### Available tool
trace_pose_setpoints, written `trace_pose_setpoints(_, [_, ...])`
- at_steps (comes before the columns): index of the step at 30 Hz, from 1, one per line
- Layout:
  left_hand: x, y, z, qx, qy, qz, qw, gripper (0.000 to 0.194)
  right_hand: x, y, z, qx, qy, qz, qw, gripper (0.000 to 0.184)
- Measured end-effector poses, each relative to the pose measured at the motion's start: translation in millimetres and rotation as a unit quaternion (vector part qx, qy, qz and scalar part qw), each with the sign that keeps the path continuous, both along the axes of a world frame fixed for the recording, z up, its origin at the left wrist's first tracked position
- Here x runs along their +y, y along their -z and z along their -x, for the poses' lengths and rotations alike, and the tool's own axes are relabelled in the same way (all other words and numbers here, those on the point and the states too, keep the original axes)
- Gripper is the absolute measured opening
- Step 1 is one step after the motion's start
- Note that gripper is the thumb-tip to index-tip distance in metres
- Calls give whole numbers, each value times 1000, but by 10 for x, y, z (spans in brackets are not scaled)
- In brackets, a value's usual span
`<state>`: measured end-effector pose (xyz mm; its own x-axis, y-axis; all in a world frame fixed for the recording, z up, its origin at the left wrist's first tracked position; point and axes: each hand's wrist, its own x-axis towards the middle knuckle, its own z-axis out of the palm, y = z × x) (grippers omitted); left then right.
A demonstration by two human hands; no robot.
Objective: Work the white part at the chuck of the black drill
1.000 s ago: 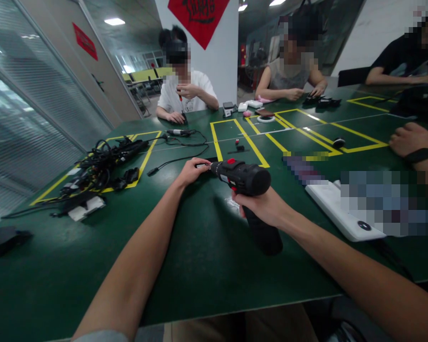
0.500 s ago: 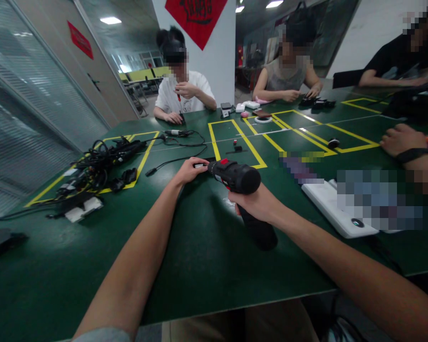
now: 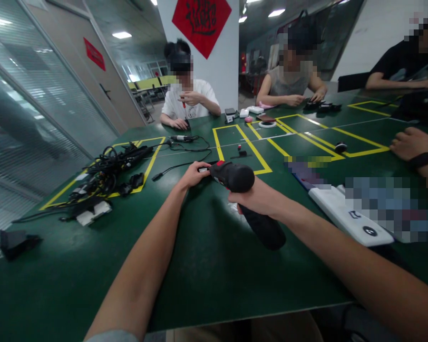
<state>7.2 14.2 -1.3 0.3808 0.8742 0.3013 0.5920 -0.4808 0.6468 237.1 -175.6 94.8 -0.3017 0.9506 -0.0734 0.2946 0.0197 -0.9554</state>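
Being gripped by the right hand [image 3: 258, 199], a black-and-red cordless drill [image 3: 233, 176] is held at lower centre of the frame, above the dark green tabletop [image 3: 74, 270]. Its front end is pinched and partly hidden by the fingers [image 3: 200, 171] of the left hand [image 3: 191, 175]; the right fingers [image 3: 240, 203] are clenched round the grip. Open tabletop is left toward the near edge.

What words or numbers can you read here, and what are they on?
Red diamond sign: its black brush writing is too fancy to read.
Red sign on the door: too small and blurred to read.
White pad: its small dark mark is too small to read.
Drill: no writing I can read.
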Motion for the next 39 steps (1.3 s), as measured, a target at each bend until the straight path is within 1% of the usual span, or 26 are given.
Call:
trace_pose_setpoints(3, [9,26,28,-4,-2,-20,1000,40,2,108,11,11,-1,-2,1000,13])
trace_pose_setpoints(5, [9,44,42,-12,-10,-20,1000,42,22,168,9,30,-5,13,999,10])
trace_pose_setpoints(8, [-3,58,49,-11,-13,-17,1000,44,50,240,-12,76,-11,38,996,14])
trace_pose_setpoints(9, [-9,60,47,-9,-14,-16,1000,45,54,256,-21,79,-8,38,996,14])
trace_pose_setpoints(11, [-19,63,42,-9,-20,-15,1000,46,55,275,-37,62,3,25,998,8])
trace_pose_setpoints(13, [-19,69,39,-9,-28,-10,1000,46,51,278,-42,42,10,7,999,2])
trace_pose_setpoints(17, [8,88,55,-9,-31,3,999,47,43,265,-33,29,0,-22,999,4])
trace_pose_setpoints(20, [24,97,77,-9,-29,12,999,49,45,266,-30,33,-1,-30,999,4])
trace_pose_setpoints(24, [20,88,89,-12,-33,28,999,52,50,272,-41,34,6,-19,999,4])
trace_pose_setpoints(29, [-24,53,81,-11,-33,37,999,49,29,275,-40,43,6,-16,999,3])
trace_pose_setpoints(34, [-89,21,83,-7,-21,35,999,46,-36,262,-22,63,2,-5,998,13])
trace_pose_setpoints(39, [-100,8,83,-5,-19,40,999,46,-58,219,-20,54,3,0,999,17])
